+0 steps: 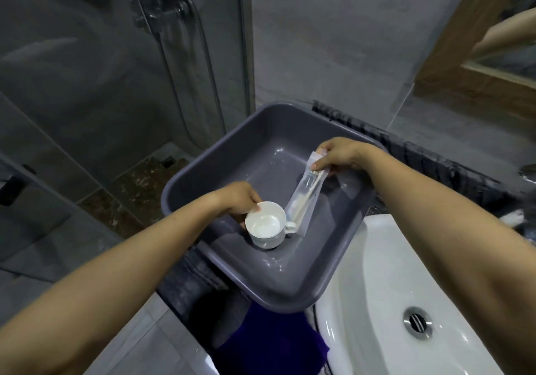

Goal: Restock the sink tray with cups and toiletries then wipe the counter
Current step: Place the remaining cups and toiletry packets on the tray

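Gripping the white cup [265, 225] by its rim with the left hand [237, 200] inside the grey tray [290, 124], while the right hand [345, 154] pinches the wrapped toothbrush packet [304, 192] whose lower end lies by the cup's handle, risks the slick packet knocking or tipping the cup.

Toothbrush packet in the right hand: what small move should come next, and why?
Probably lower the packet flat onto the floor of the tray beside the cup and let go. The right hand pinches only its far end, so it slants, with its near end down by the cup's handle. The left hand holds the rim of the cup, which stands upright in the tray.
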Demonstrator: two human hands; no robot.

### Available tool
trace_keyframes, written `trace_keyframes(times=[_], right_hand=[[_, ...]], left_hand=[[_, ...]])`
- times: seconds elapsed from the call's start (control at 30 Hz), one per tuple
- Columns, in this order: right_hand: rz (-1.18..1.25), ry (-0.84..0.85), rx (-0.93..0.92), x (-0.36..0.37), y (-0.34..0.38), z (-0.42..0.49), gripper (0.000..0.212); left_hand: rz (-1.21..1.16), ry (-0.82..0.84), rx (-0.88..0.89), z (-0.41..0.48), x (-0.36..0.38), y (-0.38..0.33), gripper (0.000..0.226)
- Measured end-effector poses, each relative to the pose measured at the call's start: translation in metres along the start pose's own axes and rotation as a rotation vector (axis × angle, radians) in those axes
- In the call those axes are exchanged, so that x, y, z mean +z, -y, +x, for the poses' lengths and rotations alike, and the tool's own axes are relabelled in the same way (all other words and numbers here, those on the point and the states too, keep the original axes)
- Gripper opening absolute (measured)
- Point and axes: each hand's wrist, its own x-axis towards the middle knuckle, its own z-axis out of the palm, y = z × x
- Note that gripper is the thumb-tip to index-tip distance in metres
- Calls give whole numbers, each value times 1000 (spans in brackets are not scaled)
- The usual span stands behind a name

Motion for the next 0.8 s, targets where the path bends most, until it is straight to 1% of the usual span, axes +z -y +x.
trace_keyframes(times=[0.17, 0.33, 0.53, 0.63, 0.73, 0.8], right_hand=[[-47, -163, -137, -27, 27, -36, 17], [-29, -321, -190, -60, 46, -86, 16], [117, -543, -158, -92, 41, -157, 19], [235, -660, -145, -100, 24, -196, 13], [313, -779, -118, -101, 6, -236, 15], [384, -826, -96, -100, -7, -265, 13]], left_hand=[[21, -83, 87, -11, -23, -27, 26], [90, -160, 192, -29, -42, -60, 25], [149, -213, 324, -58, -55, -110, 28], [192, -196, 391, -73, -54, -140, 28], [273, -191, 483, -86, -45, -173, 24], [323, -203, 542, -93, -35, -195, 23]])
